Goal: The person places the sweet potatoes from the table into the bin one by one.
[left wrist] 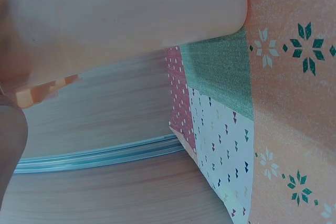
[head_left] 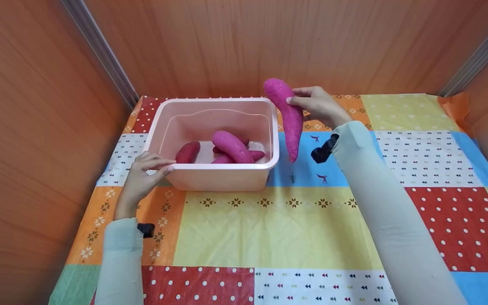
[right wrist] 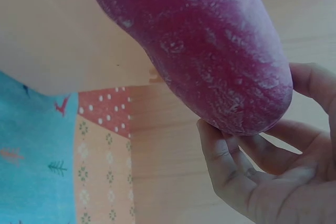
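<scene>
My right hand grips a long pink sweet potato between thumb and fingers, just outside the right rim of a pale pink plastic bin. It hangs with its thick end up and its tapered tip down. The right wrist view shows the fingers around one rounded end of the same sweet potato. My left hand pinches the bin's front left rim. Inside the bin, a dark red sweet potato lies at the left, and several pink ones, including a curved one on top, are heaped at the right.
A patchwork-patterned cloth covers the table under the bin. Wood-grain panels stand behind and at both sides, with metal strips at the corners. An orange cloth flap lies at the back right.
</scene>
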`<state>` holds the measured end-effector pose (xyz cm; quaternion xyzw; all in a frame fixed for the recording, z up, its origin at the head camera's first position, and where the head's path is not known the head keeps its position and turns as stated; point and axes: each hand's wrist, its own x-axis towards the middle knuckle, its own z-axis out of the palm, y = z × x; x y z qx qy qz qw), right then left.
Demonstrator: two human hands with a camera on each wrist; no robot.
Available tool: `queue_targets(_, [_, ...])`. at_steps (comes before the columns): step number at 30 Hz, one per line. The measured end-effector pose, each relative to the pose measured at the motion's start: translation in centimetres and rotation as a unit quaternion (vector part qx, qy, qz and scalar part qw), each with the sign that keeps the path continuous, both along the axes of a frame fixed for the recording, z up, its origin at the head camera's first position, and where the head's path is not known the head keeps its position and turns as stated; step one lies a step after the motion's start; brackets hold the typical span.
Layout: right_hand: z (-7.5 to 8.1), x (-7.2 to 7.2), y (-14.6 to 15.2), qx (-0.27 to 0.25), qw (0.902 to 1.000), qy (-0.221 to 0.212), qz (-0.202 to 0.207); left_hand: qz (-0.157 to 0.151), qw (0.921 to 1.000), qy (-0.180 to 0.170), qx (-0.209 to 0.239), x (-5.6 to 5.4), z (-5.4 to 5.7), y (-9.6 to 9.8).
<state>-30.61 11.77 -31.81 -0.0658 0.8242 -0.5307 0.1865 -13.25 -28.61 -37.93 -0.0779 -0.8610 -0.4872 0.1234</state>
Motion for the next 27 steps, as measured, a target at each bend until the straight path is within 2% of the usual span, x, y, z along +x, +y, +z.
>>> queue_targets(5, [0.3, -0.1, -0.6, 0.0, 1.0, -0.001, 0.003, 0.004, 0.9999, 0.012, -0.006, 0.0, 0.0, 0.1])
queue_targets(12, [0.8, -0.3, -1.3, -0.003, 0.9999, -0.004, 0.011, 0.001, 1.0, 0.007, -0.002, 0.0, -0.1, 0.1])
queue_targets(19, [1.1, -0.4, -2.1, -0.009, 0.9998, -0.003, 0.018, 0.006, 1.0, -0.006, -0.003, -1.3, -2.4, -1.2])
queue_targets(23, [1.3, -0.4, -2.6, -0.008, 0.9998, 0.0, 0.019, 0.006, 0.9999, -0.008, 0.001, -1.6, -2.9, -1.6])
queue_targets(27, [1.4, -0.4, -2.9, -0.006, 0.9997, 0.004, 0.023, 0.007, 0.9999, -0.007, 0.003, -1.6, -3.0, -1.6])
